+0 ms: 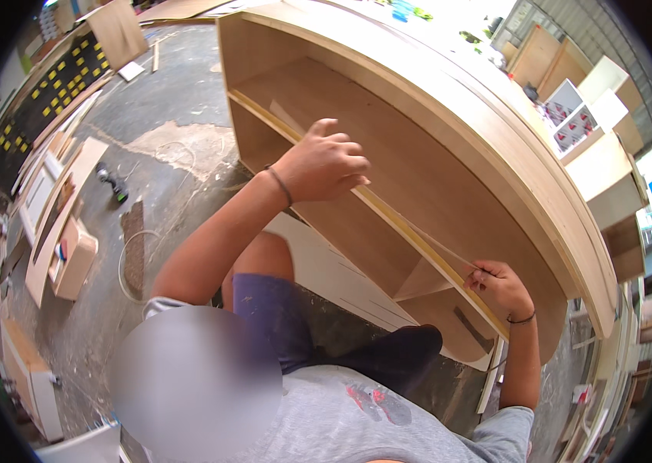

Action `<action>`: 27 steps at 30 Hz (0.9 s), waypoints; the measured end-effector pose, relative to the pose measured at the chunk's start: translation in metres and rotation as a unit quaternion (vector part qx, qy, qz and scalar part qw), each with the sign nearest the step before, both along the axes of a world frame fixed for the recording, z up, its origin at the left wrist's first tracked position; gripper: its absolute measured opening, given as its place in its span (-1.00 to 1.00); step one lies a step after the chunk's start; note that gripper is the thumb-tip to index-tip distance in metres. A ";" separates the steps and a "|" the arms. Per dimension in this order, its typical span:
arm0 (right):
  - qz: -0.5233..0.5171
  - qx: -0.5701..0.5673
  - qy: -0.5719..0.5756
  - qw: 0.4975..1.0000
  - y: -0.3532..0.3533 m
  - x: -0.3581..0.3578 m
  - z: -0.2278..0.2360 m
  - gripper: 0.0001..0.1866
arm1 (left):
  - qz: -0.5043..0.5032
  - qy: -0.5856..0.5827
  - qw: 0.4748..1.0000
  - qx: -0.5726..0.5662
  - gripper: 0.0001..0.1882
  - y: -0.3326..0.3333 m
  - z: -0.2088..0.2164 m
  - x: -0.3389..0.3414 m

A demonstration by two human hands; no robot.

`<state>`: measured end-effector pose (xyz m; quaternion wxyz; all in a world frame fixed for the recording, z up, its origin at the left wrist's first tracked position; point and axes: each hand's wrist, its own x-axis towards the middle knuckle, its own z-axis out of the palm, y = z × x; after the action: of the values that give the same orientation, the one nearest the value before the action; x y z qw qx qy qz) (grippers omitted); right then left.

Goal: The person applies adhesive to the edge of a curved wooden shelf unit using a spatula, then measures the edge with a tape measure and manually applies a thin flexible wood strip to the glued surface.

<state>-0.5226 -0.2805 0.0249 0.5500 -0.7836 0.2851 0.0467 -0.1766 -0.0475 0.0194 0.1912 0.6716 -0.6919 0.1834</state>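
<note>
Across in front of me is a large wooden cabinet with a curved top and open compartments. A long shelf edge runs slanting through it. My left hand is over the left half of this edge, its fingers curled; what they hold, if anything, is hidden. My right hand pinches a thin pale strip near the edge's right end. Between my hands the strip stands slightly off the shelf edge. Below the shelf, a dark narrow piece lies on a wooden panel.
A cordless power tool lies on the floor at left, near a looped pale cable and a small wooden box. Boards and offcuts are piled along the left. White box units stand beyond the cabinet at right.
</note>
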 end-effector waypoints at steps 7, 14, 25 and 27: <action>-0.032 -0.035 0.058 0.997 0.001 0.060 0.000 -0.73 | 0.223 0.185 0.861 -0.418 -0.60 0.009 -0.090 0.115; -0.036 -0.003 0.049 0.998 0.031 0.143 -0.058 -0.76 | -0.105 0.888 0.379 -0.237 -0.68 0.021 -0.099 0.188; -0.133 -0.012 0.081 0.988 0.097 0.201 -0.085 -0.74 | -0.010 0.883 0.402 -0.243 -0.81 0.013 -0.121 0.258; -0.134 -0.037 0.066 0.988 0.098 0.207 -0.089 -0.74 | -0.007 0.887 0.392 -0.242 -0.79 0.013 -0.128 0.266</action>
<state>-0.3158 -0.1823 -0.0639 0.5018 -0.7535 0.4246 0.0137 0.0891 -0.0349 -0.1085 0.8527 0.3752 -0.0623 -0.3582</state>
